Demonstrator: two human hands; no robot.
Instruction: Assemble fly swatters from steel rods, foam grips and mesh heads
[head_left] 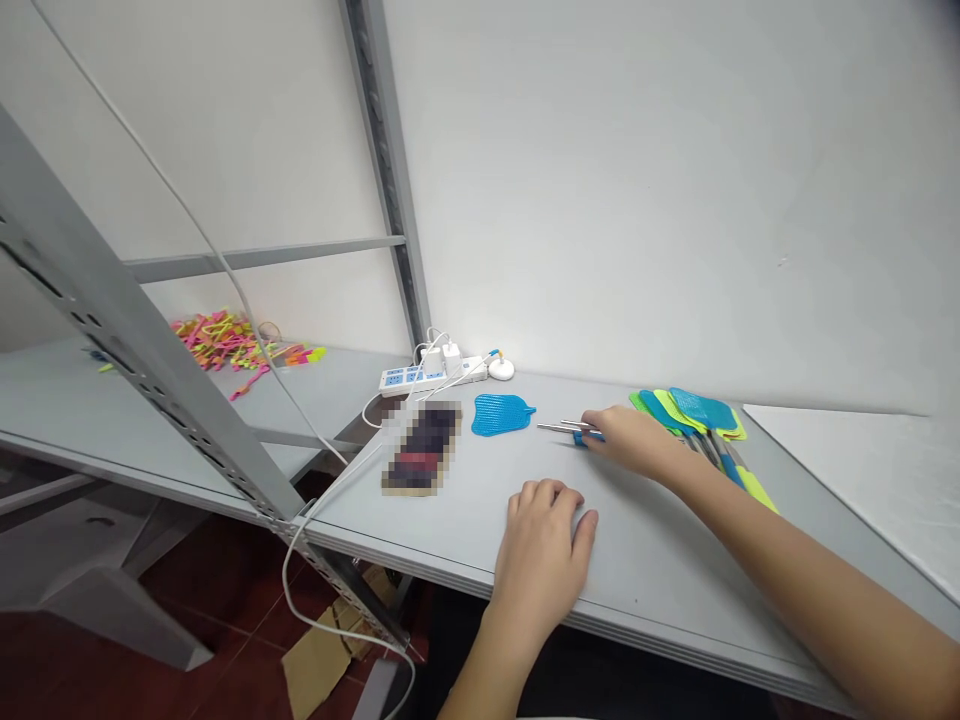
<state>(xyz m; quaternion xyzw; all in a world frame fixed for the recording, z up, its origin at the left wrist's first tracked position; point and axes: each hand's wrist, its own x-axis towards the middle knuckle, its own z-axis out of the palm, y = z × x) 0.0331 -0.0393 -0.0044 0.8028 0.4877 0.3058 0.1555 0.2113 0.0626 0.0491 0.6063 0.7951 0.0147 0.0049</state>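
Note:
My right hand [634, 438] is closed around thin metal rods [556, 427] with a blue part, which look like fly swatter handles; the fingers partly hide them. The rod tips point left toward a loose blue fly swatter head [502, 415] lying flat on the table, a small gap apart from it. Nearer the front edge, my left hand [544, 545] rests on the tabletop with its thumb apart and nothing in it. Behind my right forearm lies a pile of blue, green and yellow fly swatters [694, 412] with metal and coloured handles.
A blurred phone-like object [424, 450] lies left of the blue head. Behind it are a power strip [397, 380] with white plugs and a round white device [501, 369]. A white cable crosses the metal shelf post [150, 330]. Pink and yellow pieces [225, 340] lie farther left.

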